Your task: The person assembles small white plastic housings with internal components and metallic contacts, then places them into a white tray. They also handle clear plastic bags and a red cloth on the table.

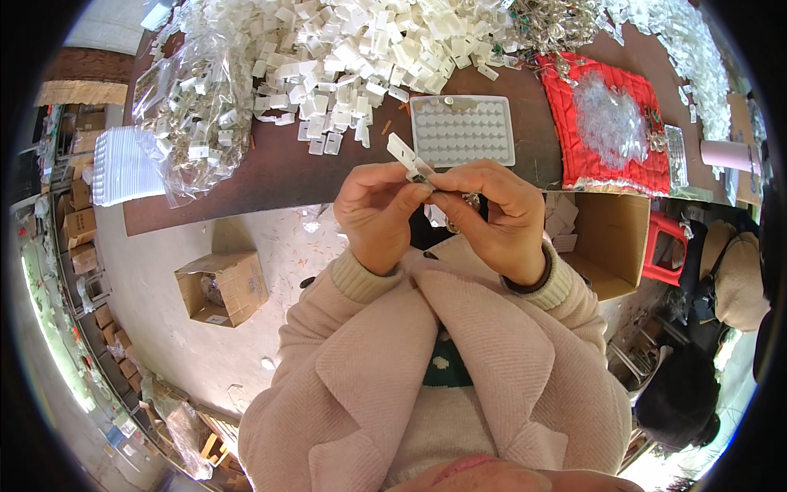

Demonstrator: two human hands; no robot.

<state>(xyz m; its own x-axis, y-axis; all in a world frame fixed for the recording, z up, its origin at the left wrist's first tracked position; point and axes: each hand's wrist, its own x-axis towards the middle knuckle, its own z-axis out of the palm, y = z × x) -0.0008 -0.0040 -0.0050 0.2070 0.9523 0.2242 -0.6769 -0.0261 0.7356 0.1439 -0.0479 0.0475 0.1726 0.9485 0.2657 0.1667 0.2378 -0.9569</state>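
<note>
Above the near edge of the brown table, my left hand (373, 215) pinches a small white rectangular card-like piece (400, 151) between thumb and fingers. The piece stands up and tilts to the left, with a folded or second part at its lower end. My right hand (497, 215) meets it there, thumb and forefinger closed at its lower right side. What the right fingertips grip is too small to make out. A bit of gold-coloured metal shows by the right palm. Just beyond the hands lies a white tray (462, 161) with rows of small round hollows.
A big heap of white pieces (344, 57) covers the far table (279, 168). Clear bags (197, 123) and stacked clear trays (123, 168) lie left. On the right, a red cloth (574, 156) bears transparent bits. Cardboard boxes (238, 287) stand below, near a red stool (666, 246).
</note>
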